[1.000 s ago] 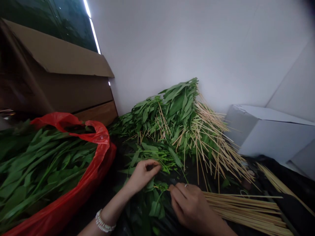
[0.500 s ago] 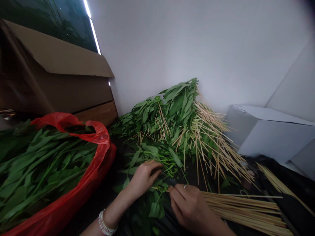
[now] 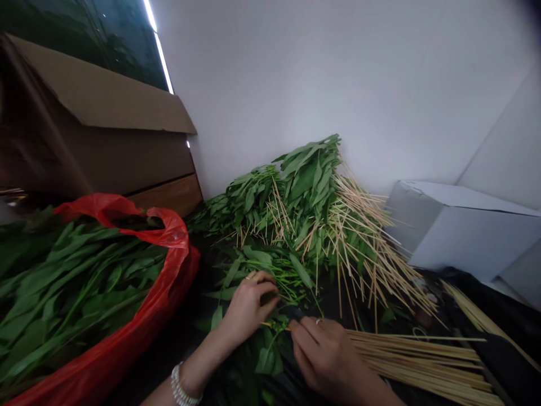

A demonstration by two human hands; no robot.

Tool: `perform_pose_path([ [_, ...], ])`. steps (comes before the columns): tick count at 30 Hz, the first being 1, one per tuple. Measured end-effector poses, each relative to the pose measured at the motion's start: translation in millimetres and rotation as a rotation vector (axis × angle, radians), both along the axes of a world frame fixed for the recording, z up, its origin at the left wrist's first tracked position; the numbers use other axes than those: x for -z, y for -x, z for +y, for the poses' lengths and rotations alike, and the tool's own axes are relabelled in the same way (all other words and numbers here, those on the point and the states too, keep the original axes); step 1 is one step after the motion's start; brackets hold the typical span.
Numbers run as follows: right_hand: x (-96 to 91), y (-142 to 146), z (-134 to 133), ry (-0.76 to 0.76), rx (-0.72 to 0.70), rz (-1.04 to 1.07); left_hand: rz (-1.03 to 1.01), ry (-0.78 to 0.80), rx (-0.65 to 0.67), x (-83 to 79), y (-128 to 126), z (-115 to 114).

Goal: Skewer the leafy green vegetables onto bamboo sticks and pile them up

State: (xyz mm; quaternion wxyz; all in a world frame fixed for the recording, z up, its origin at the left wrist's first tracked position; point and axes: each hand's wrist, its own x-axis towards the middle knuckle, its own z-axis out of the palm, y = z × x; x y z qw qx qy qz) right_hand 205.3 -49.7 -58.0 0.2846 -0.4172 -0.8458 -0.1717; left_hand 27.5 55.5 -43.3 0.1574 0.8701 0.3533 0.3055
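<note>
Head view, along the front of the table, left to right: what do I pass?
Red bag of greens → left hand on the leafy stems → right hand pinching a skewer → pile of bare skewers.

Our left hand [image 3: 249, 301] closes on a small bunch of leafy stems [image 3: 287, 279], their long narrow green leaves lying flat. Our right hand [image 3: 325, 349] pinches a thin pale bamboo skewer [image 3: 276, 325], nearly level, its tip among the leaves.

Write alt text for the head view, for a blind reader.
The left hand pinches leafy stems; the right hand holds a skewer to them. Behind lies a pile of skewered greens, with a red bag of leaves at left and loose skewers at right.
</note>
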Motion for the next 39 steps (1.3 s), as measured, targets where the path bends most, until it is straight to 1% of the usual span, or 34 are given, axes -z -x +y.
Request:
perform_pose_path([
  [2, -1.0, -0.1, 0.2, -0.002, -0.009, -0.006, -0.154, 0.049, -0.006, -3.8, -0.7, -0.1],
  [6, 1.9, -0.1, 3.5, -0.003, 0.021, 0.072, -0.393, 0.313, 0.002, -7.6, -1.3, 1.3],
  [8, 4.7, -1.2, 5.6, -0.007, 0.059, 0.137, -0.464, 0.442, 0.024, -7.7, -1.4, 2.2],
  [11, 7.7, -5.0, 8.1, -0.018, 0.115, 0.198, -0.538, 0.591, 0.059, -7.3, -0.9, 3.0],
  [15, 7.4, -11.2, 10.2, -0.007, 0.172, 0.243, -0.600, 0.716, 0.099, -6.2, 1.3, 2.5],
  [18, 6.0, -13.5, 11.2, -0.024, 0.200, 0.252, -0.594, 0.732, 0.127, -5.8, 2.2, 1.9],
  [21, 5.5, -13.5, 11.4, -0.025, 0.201, 0.247, -0.568, 0.709, 0.147, -8.0, 1.6, 1.7],
  [25, 6.0, -12.8, 11.5, -0.037, 0.194, 0.243, -0.619, 0.666, 0.110, -12.7, 0.2, 1.7],
  [29, 6.1, -13.2, 12.2, -0.060, 0.196, 0.260, -0.648, 0.787, 0.065, -12.0, -0.5, 1.6],
  [31, 6.0, -13.4, 12.3, -0.061, 0.188, 0.264, -0.652, 0.805, 0.059, -10.3, -1.0, 1.7],
  [33, 5.7, -13.3, 12.0, -0.058, 0.187, 0.266, -0.630, 0.762, 0.056, -9.5, -1.5, 1.7],
  [37, 5.2, -13.1, 11.4, -0.051, 0.188, 0.265, -0.543, 0.612, 0.062, -11.2, -2.3, 1.1],
  [39, 5.6, -13.2, 11.4, -0.047, 0.183, 0.271, -0.517, 0.568, 0.069, -11.8, -2.4, 0.5],
])
